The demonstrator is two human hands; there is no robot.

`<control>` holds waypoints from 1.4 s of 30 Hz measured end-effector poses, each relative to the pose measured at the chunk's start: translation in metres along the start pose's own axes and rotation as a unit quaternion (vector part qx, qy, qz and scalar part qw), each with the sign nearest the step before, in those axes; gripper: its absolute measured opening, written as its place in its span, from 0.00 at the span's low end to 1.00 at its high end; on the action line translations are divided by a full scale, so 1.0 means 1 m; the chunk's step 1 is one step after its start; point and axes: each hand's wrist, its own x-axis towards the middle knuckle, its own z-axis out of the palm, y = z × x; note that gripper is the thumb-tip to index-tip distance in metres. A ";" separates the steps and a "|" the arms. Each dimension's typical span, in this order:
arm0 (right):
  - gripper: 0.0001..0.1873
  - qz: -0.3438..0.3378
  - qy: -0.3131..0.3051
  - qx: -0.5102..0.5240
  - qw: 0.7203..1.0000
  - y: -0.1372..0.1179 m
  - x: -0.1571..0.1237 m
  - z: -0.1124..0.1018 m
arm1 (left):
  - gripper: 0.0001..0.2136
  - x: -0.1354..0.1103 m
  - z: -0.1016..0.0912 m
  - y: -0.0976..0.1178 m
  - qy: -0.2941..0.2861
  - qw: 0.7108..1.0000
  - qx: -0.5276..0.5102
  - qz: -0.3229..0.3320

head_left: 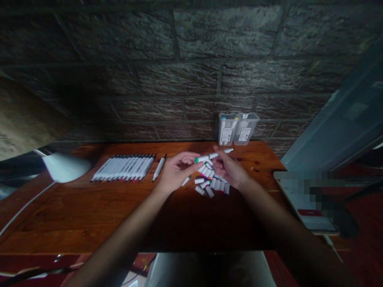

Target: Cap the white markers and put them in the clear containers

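Note:
A white marker (213, 156) with a green end is held level between my two hands above the table. My left hand (176, 170) pinches its green end between thumb and fingers. Around the middle of the barrel, my right hand (229, 169) has its thumb on top, and the dark-tipped end points right. Beneath them lies a loose pile of white marker caps (210, 183) with coloured ends, partly hidden by my hands. Left of my left hand, a single white marker (159, 168) lies apart from a neat row of several white markers (124, 168).
Two clear plastic cases (245, 129) stand against the brick wall (179, 79); the left one holds a few markers. At the left is a white lamp base (66, 167) with a cable on the wooden table (89, 215). A screen device (317, 219) lies at the right edge.

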 end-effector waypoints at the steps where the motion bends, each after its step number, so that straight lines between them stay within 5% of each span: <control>1: 0.28 0.034 -0.023 0.018 0.999 -0.001 -0.001 0.000 | 0.13 -0.001 0.000 0.000 -0.006 1.000 -0.008 -0.001; 12: 0.26 0.141 -0.106 0.085 0.981 -0.004 -0.009 0.006 | 0.13 -0.004 -0.001 0.003 -0.025 0.999 -0.035 0.024; 21: 0.24 0.074 -0.079 0.074 0.991 -0.008 -0.012 0.007 | 0.13 -0.002 -0.001 0.001 -0.040 0.997 -0.042 0.054; 31: 0.12 -0.026 -0.061 0.024 0.998 -0.009 -0.011 0.003 | 0.12 -0.006 -0.004 -0.005 -0.066 0.987 0.116 0.087; 37: 0.15 -0.019 -0.046 -0.038 0.998 -0.007 -0.008 0.000 | 0.07 -0.007 -0.003 -0.006 -0.103 0.963 0.211 0.130; 42: 0.17 -0.082 0.012 -0.101 0.991 -0.008 -0.004 -0.008 | 0.08 -0.001 -0.012 -0.010 -0.049 0.958 0.266 0.096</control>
